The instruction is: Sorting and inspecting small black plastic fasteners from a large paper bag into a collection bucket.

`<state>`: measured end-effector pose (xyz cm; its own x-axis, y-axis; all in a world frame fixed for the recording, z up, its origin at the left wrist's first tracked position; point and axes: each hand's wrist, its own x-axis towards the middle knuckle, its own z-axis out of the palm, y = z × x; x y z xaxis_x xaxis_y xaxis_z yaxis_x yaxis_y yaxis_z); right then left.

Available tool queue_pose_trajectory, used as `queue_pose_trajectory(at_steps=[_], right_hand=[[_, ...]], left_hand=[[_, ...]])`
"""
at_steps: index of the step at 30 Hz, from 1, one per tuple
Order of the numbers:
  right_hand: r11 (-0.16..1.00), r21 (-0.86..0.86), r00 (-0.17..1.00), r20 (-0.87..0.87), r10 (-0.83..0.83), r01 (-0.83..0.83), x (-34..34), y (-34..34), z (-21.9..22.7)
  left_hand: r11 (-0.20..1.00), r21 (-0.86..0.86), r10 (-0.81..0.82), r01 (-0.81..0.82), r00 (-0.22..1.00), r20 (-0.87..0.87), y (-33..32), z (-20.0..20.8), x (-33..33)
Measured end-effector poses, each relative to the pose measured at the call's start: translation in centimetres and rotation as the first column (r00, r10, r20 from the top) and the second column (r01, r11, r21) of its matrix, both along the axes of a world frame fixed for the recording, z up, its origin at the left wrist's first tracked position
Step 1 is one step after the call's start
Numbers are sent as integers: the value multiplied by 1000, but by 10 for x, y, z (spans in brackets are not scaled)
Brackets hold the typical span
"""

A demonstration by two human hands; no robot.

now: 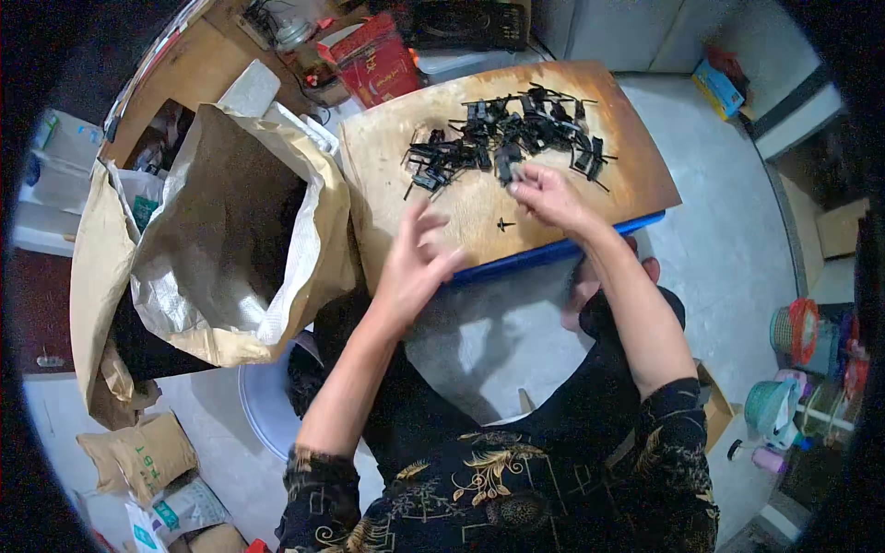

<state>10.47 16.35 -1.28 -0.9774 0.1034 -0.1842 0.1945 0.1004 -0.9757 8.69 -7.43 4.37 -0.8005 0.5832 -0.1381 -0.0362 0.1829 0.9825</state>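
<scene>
The patterned shirt was nearest, with both bare forearms reaching out from it. The left hand hung at the near edge of the wooden board, fingers spread wide and slightly blurred, with nothing that I could see in its grip. The right hand, over the board, had thumb and fingers pinched together on what seemed to be a small black part, though the blur made its shape hard to tell. A lone piece lay between the hands, just below the right one. The heap of black parts spread loose and tangled beyond both hands.

Going by that heap, I judged that plenty was left to handle. What was finished I couldn't say: left of the left hand stood a big paper sack, its mouth gaping, its depths too dark to read.

Past the left hand and the board stood a red box with pale gold print. Behind the left forearm, a brown bag bore green lettering. On the black parts themselves I made out no writing.
</scene>
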Motion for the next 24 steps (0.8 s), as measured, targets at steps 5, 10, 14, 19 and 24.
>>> queue_pose_trajectory(at_steps=[5, 10, 14, 19, 24], right_hand=[[980, -146, 990, -13, 138, -138, -7, -23, 23], [975, -147, 986, -52, 159, -165, -17, -18, 18], [991, -65, 993, -42, 113, -116, -24, -24, 14], [999, -30, 987, -155, -40, 36, -31, -37, 10], [992, 112, 980, -196, -34, 56, -38, -36, 3]], left_hand=[[963, 260, -146, 73, 951, 271, 57, -25, -56], [939, 325, -217, 112, 926, 310, 60, -33, -73], [934, 354, -168, 35, 921, 351, 58, -36, -78], [926, 351, -7, -139, 924, 383, 60, -38, -81], [967, 253, -19, -43, 971, 236, 61, -35, -80]])
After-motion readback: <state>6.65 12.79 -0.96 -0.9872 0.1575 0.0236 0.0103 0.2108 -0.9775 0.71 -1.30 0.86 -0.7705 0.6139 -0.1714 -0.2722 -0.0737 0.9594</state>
